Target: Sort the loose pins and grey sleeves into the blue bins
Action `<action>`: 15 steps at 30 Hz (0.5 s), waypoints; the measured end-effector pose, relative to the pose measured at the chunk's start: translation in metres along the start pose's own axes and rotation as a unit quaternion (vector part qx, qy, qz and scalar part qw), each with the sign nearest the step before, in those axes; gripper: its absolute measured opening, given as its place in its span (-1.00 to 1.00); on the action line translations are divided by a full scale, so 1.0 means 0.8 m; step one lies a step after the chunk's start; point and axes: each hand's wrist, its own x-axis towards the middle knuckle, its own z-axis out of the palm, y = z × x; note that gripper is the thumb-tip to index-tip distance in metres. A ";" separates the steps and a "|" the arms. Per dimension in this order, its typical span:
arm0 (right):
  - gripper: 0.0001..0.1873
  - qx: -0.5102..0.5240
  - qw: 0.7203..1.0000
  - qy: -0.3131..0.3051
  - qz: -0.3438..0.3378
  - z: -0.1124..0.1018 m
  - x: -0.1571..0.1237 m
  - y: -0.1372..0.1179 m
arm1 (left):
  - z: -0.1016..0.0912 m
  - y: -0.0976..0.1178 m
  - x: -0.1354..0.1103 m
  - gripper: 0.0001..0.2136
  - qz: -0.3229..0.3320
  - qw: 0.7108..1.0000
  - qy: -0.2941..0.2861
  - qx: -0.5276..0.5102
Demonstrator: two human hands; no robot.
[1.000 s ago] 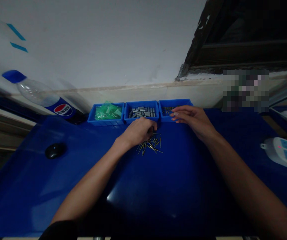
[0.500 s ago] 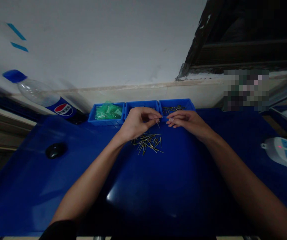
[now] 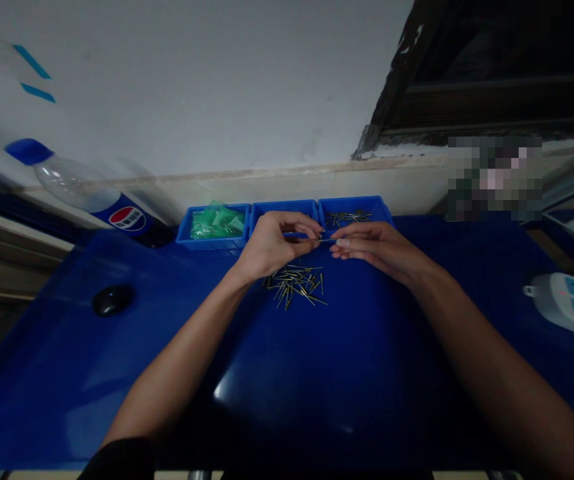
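Note:
A thin metal pin [image 3: 327, 241] lies level between my two hands. My left hand [image 3: 281, 241] is closed, thumb and fingertips pinching the pin's left end. On the other end, the thumb and fingers of my right hand [image 3: 374, 245] are pressed together. Just below my hands a loose pile of similar thin pins [image 3: 294, 285], steel and brass coloured, rests on the blue tabletop [image 3: 291, 373]. Behind the right hand stands a blue bin [image 3: 354, 202] with more such pins inside. The middle blue bin [image 3: 283, 206] is partly hidden by my left hand.
A third blue bin [image 3: 184, 235] at the left holds green plastic packets [image 3: 218, 221]. Farther left are a cola bottle [image 3: 117, 207] and a black computer mouse [image 3: 111, 301]. A white power strip [image 3: 567, 301] lies at the right. The wall [image 3: 227, 87] rises behind the bins.
The pin hung downward from my left fingers; now it is turned level. My right fingers, apart from it before, have closed on its right end.

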 end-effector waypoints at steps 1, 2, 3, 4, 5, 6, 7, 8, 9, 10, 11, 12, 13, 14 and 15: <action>-0.73 -0.001 1.000 0.000 -0.001 0.000 0.000 0.000 | 0.000 0.000 0.000 -0.84 -0.001 1.000 0.001 0.002; -0.73 -0.004 1.000 0.001 -0.003 0.001 -0.001 -0.001 | 0.001 0.000 0.000 -0.84 -0.001 1.000 0.000 0.003; -0.72 -0.008 1.000 0.004 -0.005 0.001 -0.001 -0.001 | 0.001 0.000 -0.001 -0.85 -0.001 1.000 -0.001 0.003; -0.72 -0.013 1.000 0.008 -0.007 0.002 -0.001 -0.001 | 0.002 0.000 -0.001 -0.85 -0.001 1.000 -0.003 0.003; -0.72 -0.017 1.000 0.013 -0.010 0.003 -0.001 -0.001 | 0.003 0.000 -0.001 -0.84 -0.001 1.000 -0.006 0.003; -0.73 -0.022 1.000 0.018 -0.013 0.004 -0.001 -0.001 | 0.003 -0.001 -0.001 -0.84 -0.001 1.000 -0.009 0.005; -0.75 -0.028 0.999 0.024 -0.018 0.005 -0.001 -0.001 | 0.004 -0.002 -0.002 -0.83 0.001 1.000 -0.011 0.010; -0.78 -0.036 0.999 0.031 -0.026 0.005 0.000 -0.001 | 0.004 -0.004 -0.002 -0.81 0.004 1.000 -0.011 0.022; -0.80 -0.044 0.998 0.041 -0.036 0.004 0.001 0.000 | 0.004 -0.007 -0.002 -0.81 0.010 0.999 -0.010 0.044; -0.82 -0.051 0.996 0.056 -0.050 0.002 0.002 0.000 | 0.004 -0.010 -0.002 -0.81 0.016 0.997 -0.011 0.076; -0.83 -0.057 0.993 0.077 -0.064 0.000 0.003 0.000 | 0.003 -0.013 -0.001 -0.81 0.024 0.993 -0.015 0.117; -0.82 -0.062 0.990 0.102 -0.077 -0.003 0.004 0.000 | 0.002 -0.017 -0.001 -0.82 0.032 0.986 -0.027 0.163; -0.80 -0.064 0.986 0.127 -0.084 -0.006 0.004 -0.001 | 0.001 -0.020 -0.002 -0.81 0.039 0.976 -0.048 0.209; -0.76 -0.068 0.983 0.149 -0.087 -0.009 0.005 -0.001 | 0.001 -0.023 -0.002 -0.80 0.043 0.965 -0.076 0.249; -0.72 -0.072 0.980 0.166 -0.085 -0.013 0.006 -0.002 | 0.002 -0.026 -0.003 -0.78 0.044 0.953 -0.105 0.281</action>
